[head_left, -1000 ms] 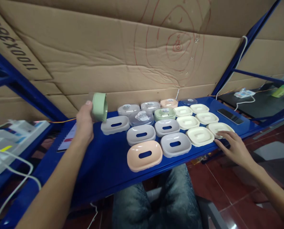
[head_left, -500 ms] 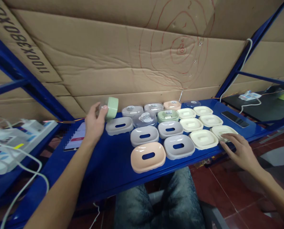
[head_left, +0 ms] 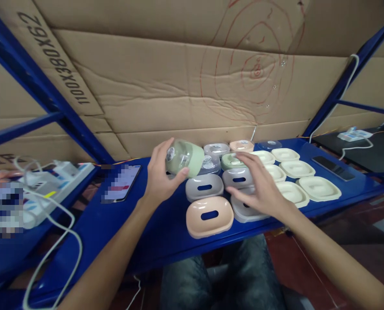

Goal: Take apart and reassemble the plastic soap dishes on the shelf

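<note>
Risk lies with the green soap box (head_left: 184, 158), clasped only by left hand (head_left: 161, 176) fingertips above the peach tray (head_left: 210, 217); open right hand (head_left: 259, 186) could knock it loose.

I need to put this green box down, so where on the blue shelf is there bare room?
The blue shelf is bare between the phone and the peach tray, under the left hand holding the green box. A smaller bare strip lies between the cream trays and the black phone. From the grey trays rightwards, beneath the right hand, it is crowded.
</note>
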`<state>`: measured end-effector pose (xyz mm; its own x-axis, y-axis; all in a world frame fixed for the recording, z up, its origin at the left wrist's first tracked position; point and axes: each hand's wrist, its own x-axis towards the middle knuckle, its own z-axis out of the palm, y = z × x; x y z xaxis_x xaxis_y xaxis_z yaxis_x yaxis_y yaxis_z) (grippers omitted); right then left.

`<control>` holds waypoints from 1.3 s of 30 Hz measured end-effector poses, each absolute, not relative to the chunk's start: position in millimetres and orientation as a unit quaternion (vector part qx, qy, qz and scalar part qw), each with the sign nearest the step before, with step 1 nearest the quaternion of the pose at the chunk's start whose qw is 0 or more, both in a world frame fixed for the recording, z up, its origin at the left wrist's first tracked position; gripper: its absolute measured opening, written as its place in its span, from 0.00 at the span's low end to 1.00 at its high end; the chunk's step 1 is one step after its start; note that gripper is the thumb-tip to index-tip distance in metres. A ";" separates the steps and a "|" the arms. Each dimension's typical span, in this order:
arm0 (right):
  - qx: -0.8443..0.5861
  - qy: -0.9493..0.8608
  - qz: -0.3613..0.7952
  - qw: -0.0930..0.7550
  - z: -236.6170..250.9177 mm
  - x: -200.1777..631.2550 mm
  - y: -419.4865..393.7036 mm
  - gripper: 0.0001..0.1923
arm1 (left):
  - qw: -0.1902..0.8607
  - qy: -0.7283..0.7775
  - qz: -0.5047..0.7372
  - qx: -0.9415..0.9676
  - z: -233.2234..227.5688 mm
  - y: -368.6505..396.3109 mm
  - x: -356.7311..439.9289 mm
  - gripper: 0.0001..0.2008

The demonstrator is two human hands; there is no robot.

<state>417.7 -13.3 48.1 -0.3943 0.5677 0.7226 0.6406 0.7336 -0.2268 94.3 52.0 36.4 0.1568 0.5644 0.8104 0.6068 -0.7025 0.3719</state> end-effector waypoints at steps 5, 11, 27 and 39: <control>-0.308 -0.865 0.020 0.395 61.0 340.9 14.3 0.62 | 0.003 -0.347 -0.529 -0.774 35.8 42.7 103.0 0.45; -0.309 -0.845 0.021 0.436 64.3 324.1 23.9 0.50 | -0.067 -0.339 -0.539 -0.768 30.7 41.1 107.7 0.51; -0.293 -0.803 0.161 0.494 77.4 352.9 14.0 0.41 | -0.342 -0.220 -0.476 -0.780 53.2 36.4 97.2 0.42; -0.397 -0.699 0.076 0.590 73.2 436.5 10.8 0.37 | -0.267 -0.355 -0.571 -0.690 39.3 72.3 62.1 0.37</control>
